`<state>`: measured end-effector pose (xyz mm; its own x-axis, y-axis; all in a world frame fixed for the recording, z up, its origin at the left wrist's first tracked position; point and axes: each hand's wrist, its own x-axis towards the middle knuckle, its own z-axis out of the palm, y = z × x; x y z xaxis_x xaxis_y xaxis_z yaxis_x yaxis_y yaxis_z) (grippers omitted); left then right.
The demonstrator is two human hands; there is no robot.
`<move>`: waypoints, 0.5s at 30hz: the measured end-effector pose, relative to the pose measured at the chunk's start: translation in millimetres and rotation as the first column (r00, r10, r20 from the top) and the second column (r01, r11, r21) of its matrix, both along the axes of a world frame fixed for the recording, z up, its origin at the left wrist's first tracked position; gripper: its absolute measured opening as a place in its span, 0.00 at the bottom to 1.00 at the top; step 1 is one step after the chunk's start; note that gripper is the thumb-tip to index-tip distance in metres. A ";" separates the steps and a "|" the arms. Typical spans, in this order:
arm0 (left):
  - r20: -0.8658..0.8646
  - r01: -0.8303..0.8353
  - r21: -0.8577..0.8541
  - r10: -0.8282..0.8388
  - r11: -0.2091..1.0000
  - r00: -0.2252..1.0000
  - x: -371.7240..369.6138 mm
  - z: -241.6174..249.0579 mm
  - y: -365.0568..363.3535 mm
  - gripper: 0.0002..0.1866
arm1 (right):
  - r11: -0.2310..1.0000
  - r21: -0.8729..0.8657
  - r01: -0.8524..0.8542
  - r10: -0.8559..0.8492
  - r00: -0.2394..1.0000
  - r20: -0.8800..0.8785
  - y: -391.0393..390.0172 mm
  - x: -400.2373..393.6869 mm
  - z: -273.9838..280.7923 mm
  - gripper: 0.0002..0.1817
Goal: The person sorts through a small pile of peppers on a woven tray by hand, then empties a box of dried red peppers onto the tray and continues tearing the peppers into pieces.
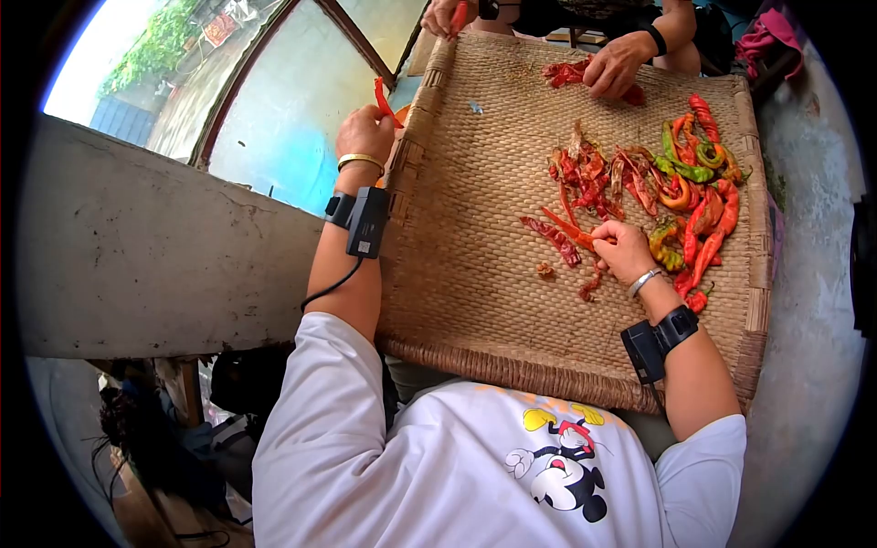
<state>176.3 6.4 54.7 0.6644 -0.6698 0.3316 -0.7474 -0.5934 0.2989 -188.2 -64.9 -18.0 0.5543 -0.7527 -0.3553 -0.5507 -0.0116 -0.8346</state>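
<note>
Head view, and from out here I start at the left: the left hand [364, 139] is closed on a red pepper [381, 95], up by the tray's side rim, with an orange thing [403, 112] mostly hidden just beyond it. Across the rim, ahead of that hand, a co-worker's hand [442, 16] has a red piece [459, 16] of its own.

Moving right, onto the woven tray [475, 210]: wrinkled dark-red peppers [592, 179] lie just ahead of the right hand [626, 252], whose fingertips are pinched on the end of a red strip [568, 226]. Farther ahead, the co-worker's other hand [619, 66] rests over another shrivelled bunch [565, 73]. (Busy tray, this one!)

To the right of the right hand sits the glossy pile, red peppers [715, 233] with green ones [681, 166] among them. I'd call it partway at most: two pieces are in hand, while plenty of whole and shrivelled peppers lie unheld. How much is already finished, I can't tell from here.
</note>
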 end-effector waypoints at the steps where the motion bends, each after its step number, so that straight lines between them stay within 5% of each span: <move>1: 0.059 -0.036 0.027 0.034 0.999 0.998 1.6 -0.8 0.9 0.11 | 1.000 0.005 0.007 -0.007 1.000 0.004 0.4 0.1 0.5 0.07; 11: -0.111 -0.191 0.070 0.198 0.979 0.974 25.4 -14.5 5.0 0.14 | 1.000 -0.010 -0.020 0.021 0.998 0.060 0.2 -1.6 -5.1 0.07; 15: -0.019 -0.129 -0.120 0.127 0.984 0.992 25.3 -26.2 2.1 0.15 | 0.999 -0.028 -0.022 0.024 0.998 0.061 0.1 -1.0 -5.3 0.07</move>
<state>201.7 8.5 28.5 0.7461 -0.5345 0.3970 -0.6639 -0.6429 0.3820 -189.2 -64.8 -23.3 0.5916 -0.7485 -0.2997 -0.4975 -0.0464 -0.8662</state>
